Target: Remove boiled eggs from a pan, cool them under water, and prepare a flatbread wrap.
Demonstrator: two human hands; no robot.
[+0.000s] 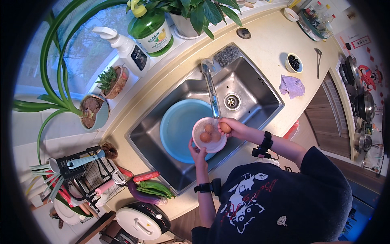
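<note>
My left hand (198, 152) grips the rim of a pink bowl (214, 150) from the lower left. Several brown eggs (205, 137) lie in the bowl, partly blurred by water. Just right of the rim, my right hand (231, 128) holds a single brown egg (225, 127) in its fingers. Above the bowl hangs the end of the metal faucet (214, 99). Under and to the left of the bowl, a round blue basin (173, 131) with water stands in the left part of the steel double sink (146, 131).
Right of the sink are a small bowl of black pieces (294, 63), a purple cloth (292, 87) and a spoon (318, 62). An eggplant (143, 195), green peppers (157, 188) and red-wrapped sausages (146, 176) lie by its lower left edge, near a dish rack (103, 177) and an electric cooker (140, 221).
</note>
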